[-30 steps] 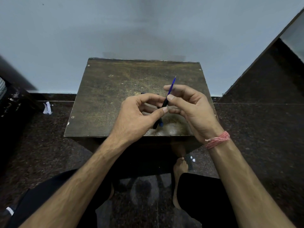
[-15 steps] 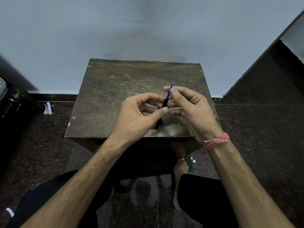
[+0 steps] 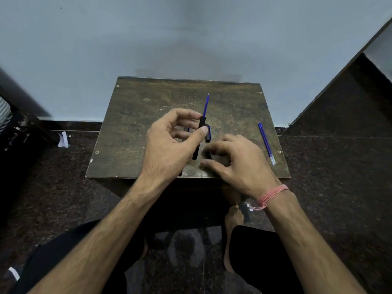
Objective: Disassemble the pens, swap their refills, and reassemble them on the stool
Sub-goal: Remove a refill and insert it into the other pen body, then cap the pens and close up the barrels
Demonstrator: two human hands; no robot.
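My left hand [image 3: 169, 145] holds a black pen barrel [image 3: 199, 134] upright and slightly tilted over the wooden stool [image 3: 131, 128]. A blue refill [image 3: 205, 105] sticks out of the barrel's top. My right hand [image 3: 239, 164] rests low on the stool's near edge, with thumb and forefinger curled apart around a small dark pen piece [image 3: 209, 154] lying there. A dark blue pen part [image 3: 208, 132] lies just behind the barrel. A second blue refill [image 3: 266, 143] lies along the stool's right side.
The stool stands against a pale wall [image 3: 191, 39] on a dark speckled floor [image 3: 339, 187]. My bare foot [image 3: 233, 219] is under the stool's front. A white scrap [image 3: 63, 140] lies on the floor at left. A dark ledge [image 3: 350, 92] rises at right.
My right hand let go of the refill and dropped to the stool near a small dark piece. My left hand alone now holds the barrel with the refill, raised a little farther back.
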